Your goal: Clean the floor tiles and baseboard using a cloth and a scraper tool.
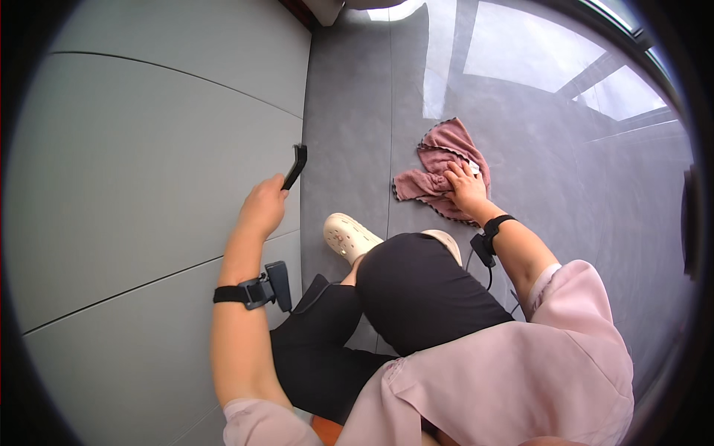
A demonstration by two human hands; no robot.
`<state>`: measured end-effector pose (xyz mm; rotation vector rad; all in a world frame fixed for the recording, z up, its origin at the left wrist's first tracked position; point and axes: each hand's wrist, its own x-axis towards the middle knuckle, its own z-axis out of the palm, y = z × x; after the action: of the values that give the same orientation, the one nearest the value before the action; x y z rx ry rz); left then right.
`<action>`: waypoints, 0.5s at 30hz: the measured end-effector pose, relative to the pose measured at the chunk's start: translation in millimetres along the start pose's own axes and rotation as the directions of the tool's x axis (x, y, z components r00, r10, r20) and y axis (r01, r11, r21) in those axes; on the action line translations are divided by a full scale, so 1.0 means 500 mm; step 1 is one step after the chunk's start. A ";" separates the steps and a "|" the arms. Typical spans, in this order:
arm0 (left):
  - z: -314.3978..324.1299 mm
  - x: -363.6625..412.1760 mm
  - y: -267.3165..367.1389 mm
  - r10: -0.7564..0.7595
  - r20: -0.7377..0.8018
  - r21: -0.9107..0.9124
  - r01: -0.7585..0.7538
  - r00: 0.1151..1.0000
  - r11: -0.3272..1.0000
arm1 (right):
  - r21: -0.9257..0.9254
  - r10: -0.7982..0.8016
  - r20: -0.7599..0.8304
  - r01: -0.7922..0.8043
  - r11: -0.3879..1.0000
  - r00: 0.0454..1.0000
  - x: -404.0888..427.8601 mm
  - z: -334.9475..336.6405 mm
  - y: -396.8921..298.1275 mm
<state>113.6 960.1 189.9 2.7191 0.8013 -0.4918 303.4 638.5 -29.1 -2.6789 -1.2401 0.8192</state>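
Observation:
My left hand (263,205) grips the handle of a small black brush (298,161). Its bristled head points away from me, at the line where the grey panelled front (139,156) meets the floor; I cannot tell whether the bristles touch. On the glossy grey tile floor (346,100) lies a crumpled pink cloth (446,146) with a black-and-white edging and a white tag. My right hand (466,187) presses down on it, fingers bent into the bunched fabric. The underside of the cloth is hidden.
My cream clogs (348,237) stand on the floor between both hands. Dark horizontal seams divide the panelled front on my left. A dark object (689,223) stands at the far right rim. Part of an orange thing (326,430) shows beneath me.

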 end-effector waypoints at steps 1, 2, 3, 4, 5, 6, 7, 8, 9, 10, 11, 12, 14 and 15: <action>-0.016 -0.010 -0.011 0.004 -0.006 -0.006 -0.004 1.000 1.000 | -0.007 0.022 -0.011 -0.022 1.000 1.000 0.006 0.000 -0.002; -0.031 -0.021 -0.024 0.055 0.006 0.009 -0.055 0.998 0.998 | -0.010 0.064 0.016 -0.064 0.998 0.998 0.011 -0.001 -0.001; -0.040 -0.042 -0.045 0.089 0.018 0.023 -0.090 0.996 0.996 | -0.012 0.100 0.008 -0.100 0.995 0.995 0.012 -0.001 -0.006; -0.056 -0.052 -0.066 0.084 0.018 0.013 -0.085 0.996 0.996 | 0.001 0.128 0.026 -0.128 0.992 0.991 0.014 -0.006 -0.004; -0.070 -0.056 -0.089 0.060 0.042 -0.046 -0.059 0.997 0.997 | 0.014 0.157 0.046 -0.158 0.987 0.987 0.021 -0.009 -0.007; -0.075 -0.056 -0.112 0.040 0.066 -0.105 -0.033 0.997 0.994 | -0.021 0.187 0.087 -0.186 0.982 0.978 0.031 -0.029 -0.015; -0.074 -0.057 -0.134 0.039 0.067 -0.115 -0.031 0.997 0.993 | -0.028 0.214 0.128 -0.212 0.977 0.968 0.032 -0.029 -0.020; -0.072 -0.058 -0.152 0.008 0.111 -0.119 0.005 0.994 0.993 | -0.078 0.238 0.152 -0.229 0.970 0.959 0.024 -0.033 -0.027; -0.068 -0.058 -0.171 -0.022 0.151 -0.115 0.040 0.988 0.993 | -0.123 0.261 0.170 -0.242 0.962 0.950 0.015 -0.037 -0.043; -0.064 -0.054 -0.190 -0.020 0.150 -0.116 0.038 0.989 0.993 | -0.124 0.262 0.169 -0.244 0.962 0.950 0.016 -0.026 -0.050; -0.057 -0.048 -0.209 -0.060 0.191 -0.158 0.091 0.980 0.983 | -0.102 0.307 0.142 -0.295 0.950 0.941 0.018 -0.011 -0.051; -0.050 -0.040 -0.223 -0.100 0.229 -0.196 0.146 0.968 0.970 | -0.078 0.347 0.113 -0.340 0.937 0.931 0.025 -0.004 -0.055; -0.025 -0.027 -0.250 -0.083 0.239 -0.211 0.135 0.967 0.968 | -0.021 0.379 0.084 -0.379 0.925 0.921 0.040 0.013 -0.062; -0.018 -0.021 -0.251 -0.057 0.260 -0.233 0.120 0.964 0.965 | 0.031 0.422 0.066 -0.424 0.905 0.904 0.039 0.025 -0.060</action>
<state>37.3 1060.3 183.0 2.3425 0.8555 -0.6912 286.8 670.9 -39.5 -2.9495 -0.6342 0.9606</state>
